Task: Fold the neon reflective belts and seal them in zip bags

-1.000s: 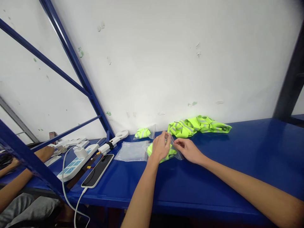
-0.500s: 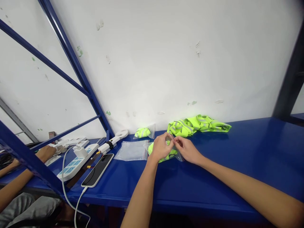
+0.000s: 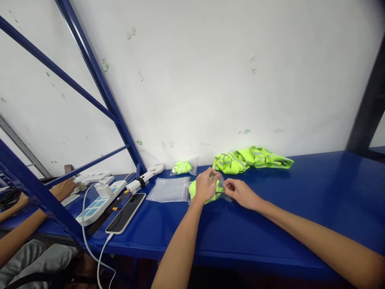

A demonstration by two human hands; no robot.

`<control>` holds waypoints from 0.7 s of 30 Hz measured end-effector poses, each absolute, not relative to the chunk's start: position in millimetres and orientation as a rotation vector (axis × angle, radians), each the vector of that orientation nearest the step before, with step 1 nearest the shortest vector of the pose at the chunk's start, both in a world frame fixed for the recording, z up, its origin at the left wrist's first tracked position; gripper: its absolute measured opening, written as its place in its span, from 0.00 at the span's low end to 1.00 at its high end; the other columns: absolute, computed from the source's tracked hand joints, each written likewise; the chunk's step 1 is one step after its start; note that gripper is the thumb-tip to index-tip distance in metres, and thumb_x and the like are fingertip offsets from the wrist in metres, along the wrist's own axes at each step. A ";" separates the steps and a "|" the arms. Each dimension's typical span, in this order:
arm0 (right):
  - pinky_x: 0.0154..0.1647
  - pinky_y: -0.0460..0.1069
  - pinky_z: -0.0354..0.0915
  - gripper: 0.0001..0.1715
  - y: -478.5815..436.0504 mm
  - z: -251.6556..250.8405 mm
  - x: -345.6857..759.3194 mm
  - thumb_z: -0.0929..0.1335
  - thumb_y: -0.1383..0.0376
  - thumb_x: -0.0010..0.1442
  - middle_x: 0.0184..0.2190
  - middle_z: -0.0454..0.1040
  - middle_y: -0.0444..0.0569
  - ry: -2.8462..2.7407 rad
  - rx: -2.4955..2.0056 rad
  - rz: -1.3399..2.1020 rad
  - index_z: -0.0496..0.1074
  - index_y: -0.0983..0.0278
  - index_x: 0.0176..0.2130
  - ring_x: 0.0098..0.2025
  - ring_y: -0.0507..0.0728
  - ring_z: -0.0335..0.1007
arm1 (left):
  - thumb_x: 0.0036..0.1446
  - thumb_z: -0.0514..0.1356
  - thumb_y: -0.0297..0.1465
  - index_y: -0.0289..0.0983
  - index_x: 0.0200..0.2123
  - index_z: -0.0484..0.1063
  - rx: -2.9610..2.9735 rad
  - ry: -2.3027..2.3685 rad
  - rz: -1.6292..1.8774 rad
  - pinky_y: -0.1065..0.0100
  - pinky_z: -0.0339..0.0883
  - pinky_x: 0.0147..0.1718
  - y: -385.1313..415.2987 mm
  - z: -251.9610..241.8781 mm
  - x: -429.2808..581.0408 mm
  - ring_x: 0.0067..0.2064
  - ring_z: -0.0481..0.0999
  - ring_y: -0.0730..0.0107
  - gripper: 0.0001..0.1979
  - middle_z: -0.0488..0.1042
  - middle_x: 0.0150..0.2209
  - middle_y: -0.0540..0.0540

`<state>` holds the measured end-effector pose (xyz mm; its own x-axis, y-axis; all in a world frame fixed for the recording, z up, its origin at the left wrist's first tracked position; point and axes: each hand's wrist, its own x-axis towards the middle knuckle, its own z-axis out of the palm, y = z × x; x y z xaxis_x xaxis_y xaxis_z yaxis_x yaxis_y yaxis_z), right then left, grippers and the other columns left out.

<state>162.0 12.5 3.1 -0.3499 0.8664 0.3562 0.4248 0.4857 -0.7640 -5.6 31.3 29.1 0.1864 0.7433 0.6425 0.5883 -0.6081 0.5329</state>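
Both of my hands are at a clear zip-lock bag (image 3: 227,197) with a folded neon-yellow reflective strap bundle (image 3: 217,193) inside it. My left hand (image 3: 206,185) pinches the bag's upper edge and partly covers the bundle. Thumb and fingers of my right hand (image 3: 239,192) are pinched on the edge at the bag's right side. Just left of it lies a stack of flat clear zip-lock bags (image 3: 168,190). Behind that, a bagged yellow bundle (image 3: 181,167) rests near the wall. A loose pile of yellow reflective straps (image 3: 251,158) lies beyond my hands.
On the left are a phone (image 3: 125,213) on a charging cable, a power strip (image 3: 100,204) and a small white fan (image 3: 155,169). A blue metal frame post (image 3: 105,88) rises there. Past it, another person's hand (image 3: 63,189) is at the blue table (image 3: 288,224).
My right hand has slid slightly right along the bag's edge, away from my left hand. More of the yellow bundle shows between them. The view has shifted slightly.
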 end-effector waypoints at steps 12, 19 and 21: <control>0.27 0.46 0.51 0.10 0.1 14.8 163.3 0.62 0.66 0.56 0.20 0.61 0.39 -2.069 -1.086 0.576 0.59 0.62 0.23 0.23 0.50 0.56 | 0.58 0.58 0.32 0.37 0.31 0.72 1.856 1.167 1.764 0.69 0.66 0.40 45.1 29.1 -16.2 0.37 0.76 0.68 0.06 0.77 0.32 0.48; 0.29 0.48 0.60 0.18 1.8 13.2 164.8 0.58 0.58 0.66 0.23 0.68 0.42 -2.095 -0.988 0.603 0.61 0.61 0.27 0.25 0.53 0.65 | 0.61 0.54 0.36 0.36 0.32 0.72 1.870 1.262 1.792 0.71 0.66 0.38 37.6 37.7 -15.8 0.35 0.75 0.70 0.11 0.76 0.31 0.49; 0.34 0.50 0.67 0.19 3.0 10.2 161.9 0.58 0.53 0.66 0.28 0.72 0.45 -1.977 -0.914 0.811 0.64 0.62 0.31 0.32 0.56 0.74 | 0.61 0.54 0.36 0.37 0.31 0.72 1.889 1.296 1.790 0.71 0.65 0.37 34.8 40.1 -15.3 0.34 0.74 0.70 0.12 0.75 0.30 0.50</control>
